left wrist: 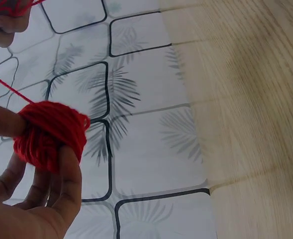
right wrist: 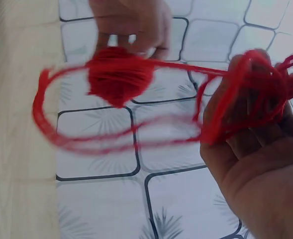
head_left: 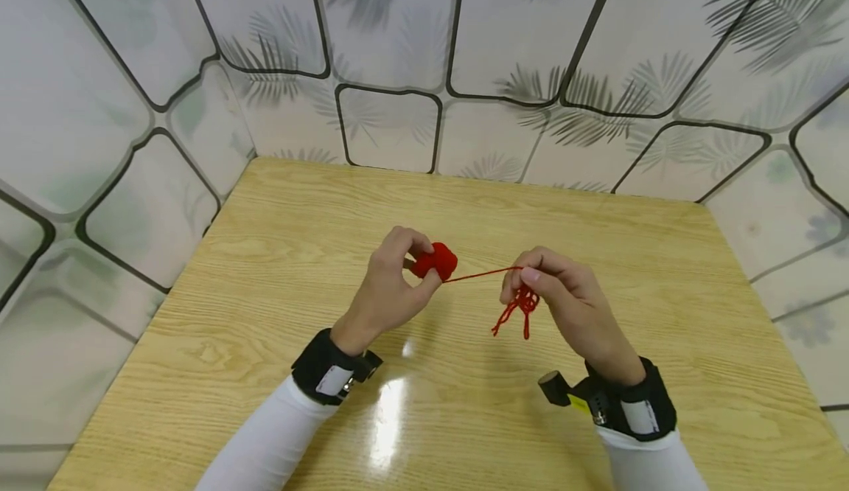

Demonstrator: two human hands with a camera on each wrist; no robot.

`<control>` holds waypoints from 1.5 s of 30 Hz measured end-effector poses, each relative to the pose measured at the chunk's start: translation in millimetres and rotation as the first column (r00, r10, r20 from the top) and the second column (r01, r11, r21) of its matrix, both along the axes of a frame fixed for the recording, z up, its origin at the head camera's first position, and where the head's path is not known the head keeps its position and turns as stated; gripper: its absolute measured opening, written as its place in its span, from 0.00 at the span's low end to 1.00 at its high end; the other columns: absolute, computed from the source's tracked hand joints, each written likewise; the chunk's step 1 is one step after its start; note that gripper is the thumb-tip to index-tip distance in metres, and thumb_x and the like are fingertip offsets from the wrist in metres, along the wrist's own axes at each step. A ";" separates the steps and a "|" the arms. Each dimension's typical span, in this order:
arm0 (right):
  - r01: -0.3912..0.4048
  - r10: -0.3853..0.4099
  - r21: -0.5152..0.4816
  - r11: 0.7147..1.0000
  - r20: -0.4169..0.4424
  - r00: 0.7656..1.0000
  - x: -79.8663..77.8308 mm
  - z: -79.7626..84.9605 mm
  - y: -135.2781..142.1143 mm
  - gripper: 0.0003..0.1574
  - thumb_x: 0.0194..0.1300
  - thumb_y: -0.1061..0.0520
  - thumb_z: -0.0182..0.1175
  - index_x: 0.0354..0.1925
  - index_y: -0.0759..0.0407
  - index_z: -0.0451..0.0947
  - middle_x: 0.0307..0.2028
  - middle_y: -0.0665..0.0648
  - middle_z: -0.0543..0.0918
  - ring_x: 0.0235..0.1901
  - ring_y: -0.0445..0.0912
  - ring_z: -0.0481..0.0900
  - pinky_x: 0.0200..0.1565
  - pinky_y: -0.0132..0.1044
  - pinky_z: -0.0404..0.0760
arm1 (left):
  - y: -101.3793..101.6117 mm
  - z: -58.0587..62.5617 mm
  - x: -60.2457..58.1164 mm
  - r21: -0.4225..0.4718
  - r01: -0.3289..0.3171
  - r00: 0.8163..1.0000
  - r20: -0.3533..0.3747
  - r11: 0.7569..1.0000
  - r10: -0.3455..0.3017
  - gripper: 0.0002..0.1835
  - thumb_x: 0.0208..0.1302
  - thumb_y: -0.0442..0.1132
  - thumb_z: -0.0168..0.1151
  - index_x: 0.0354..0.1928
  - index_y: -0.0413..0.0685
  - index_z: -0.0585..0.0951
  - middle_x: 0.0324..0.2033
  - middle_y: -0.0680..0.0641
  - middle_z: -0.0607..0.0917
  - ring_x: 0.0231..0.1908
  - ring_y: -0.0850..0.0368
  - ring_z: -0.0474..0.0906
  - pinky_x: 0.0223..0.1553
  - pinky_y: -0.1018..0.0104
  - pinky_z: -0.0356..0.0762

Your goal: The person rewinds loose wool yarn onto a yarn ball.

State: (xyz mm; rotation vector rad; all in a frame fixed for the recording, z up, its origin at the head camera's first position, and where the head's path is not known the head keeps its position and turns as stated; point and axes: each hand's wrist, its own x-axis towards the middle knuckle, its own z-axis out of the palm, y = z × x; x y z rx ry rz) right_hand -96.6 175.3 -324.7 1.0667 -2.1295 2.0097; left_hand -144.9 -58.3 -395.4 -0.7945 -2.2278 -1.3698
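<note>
A small ball of red yarn (head_left: pixel 438 261) is gripped between the thumb and fingers of my left hand (head_left: pixel 396 284), held up over the table. From it a single red strand (head_left: pixel 484 275) stretches across to my right hand (head_left: pixel 564 296). There the thumb and fingers pinch the strand along with a loose bunch of red yarn loops (head_left: pixel 527 301), whose ends dangle below the hand. In the left wrist view the wound ball (left wrist: pixel 51 134) shows its wraps and a small loop at one side. Large blurred loops (right wrist: pixel 86 144) hang from the fingers in the right wrist view.
Beneath both hands lies a wood-grain table (head_left: pixel 278 255), with bright light reflections near its front. A pale wall covering (head_left: pixel 391 130) with dark outlines and leaf prints stands behind and at the sides. Each wrist wears a black strap (head_left: pixel 328 369) with a camera.
</note>
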 end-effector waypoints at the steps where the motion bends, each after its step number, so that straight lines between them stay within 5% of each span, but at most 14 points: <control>1: -0.003 0.003 -0.039 0.999 0.005 1.000 -1.4 2.6 0.4 0.14 0.68 0.70 0.37 0.37 0.69 0.71 0.30 0.61 0.76 0.32 0.49 0.74 0.32 0.37 0.73 | -0.4 -0.2 1.1 -0.018 0.022 0.999 0.029 1.000 -0.021 0.11 0.53 0.35 0.55 0.40 0.47 0.70 0.37 0.53 0.72 0.37 0.62 0.71 0.30 0.67 0.76; 5: -0.019 0.028 -0.183 0.983 0.048 0.998 -8.0 12.2 1.5 0.13 0.68 0.70 0.36 0.37 0.74 0.68 0.30 0.62 0.75 0.32 0.50 0.75 0.38 0.38 0.76 | -1.6 0.6 5.9 -0.054 0.121 0.980 0.163 0.991 -0.111 0.10 0.53 0.35 0.56 0.39 0.51 0.71 0.36 0.55 0.73 0.35 0.62 0.71 0.31 0.67 0.76; 9: 0.007 0.026 -0.293 0.956 0.111 0.994 -16.1 17.4 2.3 0.13 0.69 0.68 0.37 0.36 0.74 0.68 0.30 0.62 0.76 0.31 0.51 0.75 0.38 0.39 0.75 | -4.5 4.8 10.5 -0.040 0.258 0.919 0.319 0.965 -0.232 0.10 0.53 0.35 0.57 0.38 0.54 0.71 0.36 0.56 0.74 0.36 0.61 0.72 0.33 0.66 0.76; 11: 0.040 0.007 -0.324 0.945 0.142 0.990 -21.0 17.8 2.7 0.13 0.70 0.66 0.39 0.36 0.74 0.68 0.30 0.62 0.76 0.31 0.51 0.74 0.37 0.39 0.75 | -6.4 7.0 12.1 -0.013 0.346 0.863 0.396 0.938 -0.313 0.10 0.54 0.34 0.56 0.37 0.54 0.71 0.36 0.55 0.75 0.36 0.60 0.72 0.34 0.65 0.76; 14: 0.110 -0.050 -0.329 0.938 0.184 0.982 -29.0 14.5 2.9 0.13 0.70 0.63 0.42 0.37 0.75 0.68 0.29 0.61 0.75 0.30 0.51 0.73 0.36 0.39 0.74 | -9.2 11.7 14.4 0.095 0.491 0.744 0.472 0.866 -0.473 0.10 0.54 0.31 0.54 0.38 0.51 0.71 0.36 0.51 0.75 0.37 0.57 0.72 0.34 0.62 0.77; 19: 0.196 -0.130 -0.264 0.944 0.246 0.961 -43.6 -1.1 0.7 0.15 0.69 0.58 0.46 0.38 0.73 0.67 0.28 0.61 0.74 0.28 0.51 0.72 0.35 0.38 0.75 | -12.4 24.4 19.4 0.349 0.657 0.528 0.421 0.668 -0.738 0.11 0.53 0.26 0.52 0.39 0.41 0.70 0.37 0.41 0.72 0.38 0.49 0.71 0.34 0.53 0.77; 21: 0.210 -0.148 -0.221 0.952 0.270 0.952 -47.7 -9.7 -1.3 0.15 0.69 0.56 0.48 0.38 0.71 0.68 0.28 0.61 0.73 0.28 0.51 0.72 0.35 0.38 0.75 | -12.7 30.4 21.9 0.434 0.679 0.469 0.363 0.592 -0.805 0.11 0.53 0.25 0.53 0.40 0.39 0.70 0.37 0.39 0.70 0.39 0.48 0.69 0.37 0.50 0.77; 23: 0.215 -0.160 -0.170 0.962 0.289 0.944 -50.1 -19.0 -3.8 0.17 0.68 0.54 0.50 0.38 0.71 0.68 0.29 0.62 0.73 0.28 0.51 0.72 0.35 0.38 0.76 | -12.3 36.8 24.2 0.499 0.682 0.446 0.296 0.535 -0.845 0.11 0.54 0.26 0.53 0.40 0.39 0.69 0.37 0.39 0.70 0.39 0.48 0.69 0.38 0.47 0.76; 26: 0.186 -0.153 -0.084 0.979 0.302 0.941 -50.1 -32.4 -8.8 0.19 0.67 0.53 0.51 0.39 0.71 0.68 0.30 0.64 0.73 0.29 0.52 0.73 0.36 0.40 0.77 | -10.4 45.4 27.0 0.561 0.652 0.491 0.201 0.511 -0.847 0.11 0.55 0.28 0.53 0.41 0.40 0.70 0.38 0.42 0.71 0.40 0.50 0.69 0.39 0.49 0.76; 30: 0.094 -0.107 0.059 0.994 0.274 0.956 -43.4 -46.2 -17.2 0.15 0.68 0.54 0.50 0.40 0.68 0.70 0.31 0.63 0.74 0.31 0.53 0.73 0.37 0.43 0.77 | -7.2 53.1 26.7 0.672 0.534 0.603 0.121 0.512 -0.788 0.12 0.55 0.28 0.51 0.43 0.43 0.70 0.41 0.46 0.74 0.41 0.53 0.73 0.41 0.58 0.76; 34: -0.006 -0.033 0.150 0.989 0.250 0.968 -30.0 -51.3 -25.3 0.10 0.68 0.56 0.50 0.40 0.62 0.72 0.32 0.61 0.76 0.32 0.56 0.74 0.37 0.45 0.78 | -3.9 53.5 21.3 0.781 0.384 0.697 0.105 0.492 -0.710 0.15 0.56 0.28 0.48 0.47 0.44 0.68 0.43 0.45 0.74 0.43 0.53 0.74 0.43 0.60 0.76; 40: -0.069 0.025 0.237 0.969 0.186 0.982 -10.2 -45.9 -31.5 0.06 0.68 0.57 0.50 0.38 0.56 0.73 0.31 0.58 0.77 0.32 0.49 0.76 0.37 0.46 0.78 | 0.6 42.9 12.5 0.775 0.220 0.844 0.153 0.592 -0.514 0.15 0.58 0.29 0.52 0.49 0.41 0.67 0.43 0.41 0.72 0.45 0.48 0.73 0.43 0.56 0.76; 45: -0.057 0.021 0.248 0.967 0.145 0.989 2.2 -36.2 -29.1 0.06 0.68 0.59 0.49 0.37 0.54 0.73 0.30 0.56 0.76 0.31 0.47 0.75 0.35 0.46 0.78 | 5.1 31.4 6.4 0.658 0.150 0.944 0.127 0.738 -0.306 0.14 0.57 0.25 0.54 0.46 0.34 0.68 0.41 0.39 0.72 0.40 0.45 0.71 0.40 0.53 0.77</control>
